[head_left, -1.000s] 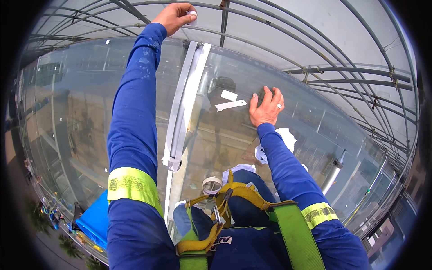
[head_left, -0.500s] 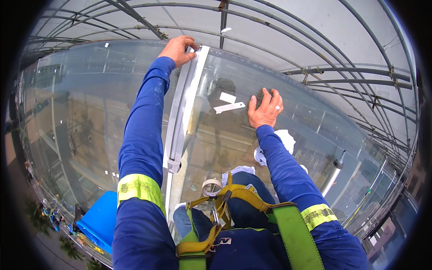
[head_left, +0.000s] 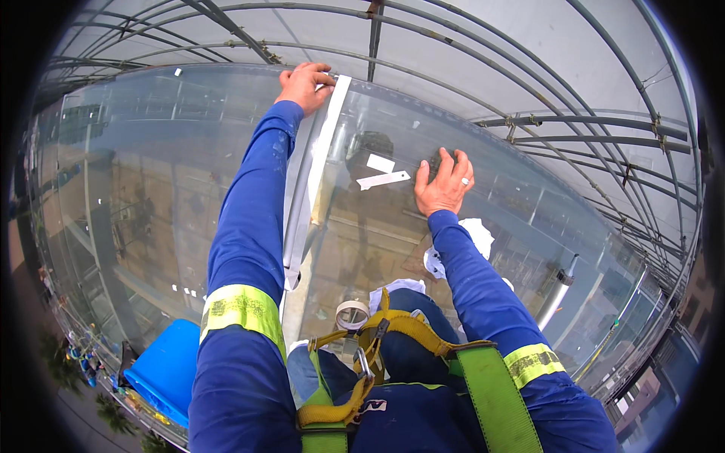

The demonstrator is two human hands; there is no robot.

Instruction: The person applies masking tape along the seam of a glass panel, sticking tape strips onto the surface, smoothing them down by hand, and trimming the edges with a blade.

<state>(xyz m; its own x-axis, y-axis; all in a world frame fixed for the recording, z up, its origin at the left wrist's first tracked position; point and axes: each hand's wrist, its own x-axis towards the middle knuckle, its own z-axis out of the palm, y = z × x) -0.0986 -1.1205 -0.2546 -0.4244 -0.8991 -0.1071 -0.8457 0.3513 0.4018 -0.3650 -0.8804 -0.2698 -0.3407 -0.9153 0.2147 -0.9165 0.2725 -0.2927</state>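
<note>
My left hand [head_left: 305,87] reaches to the far end of a long grey metal channel [head_left: 300,238], its fingers bent over that end beside a white strip [head_left: 331,121]. The channel lies along a joint between glass panels, and my left sleeve covers part of it. On the glass panel [head_left: 377,249] to the right, my right hand [head_left: 445,183] leans with fingers spread, holding nothing. Just left of it lie a flat pale scraper-like piece with a small hole [head_left: 384,180] and a small white rectangle [head_left: 381,163].
White crumpled cloth [head_left: 476,238] lies by my right forearm. A roll of tape [head_left: 352,315] sits near my knees, and a silver sealant gun [head_left: 556,294] lies at right. At lower left is a blue bucket [head_left: 165,370]. Scaffold pipes [head_left: 589,124] run beyond the glass edge.
My left forearm has swung slightly right and now covers more of the channel. The left hand has shifted a little right at the channel's far end. My right hand stays in place.
</note>
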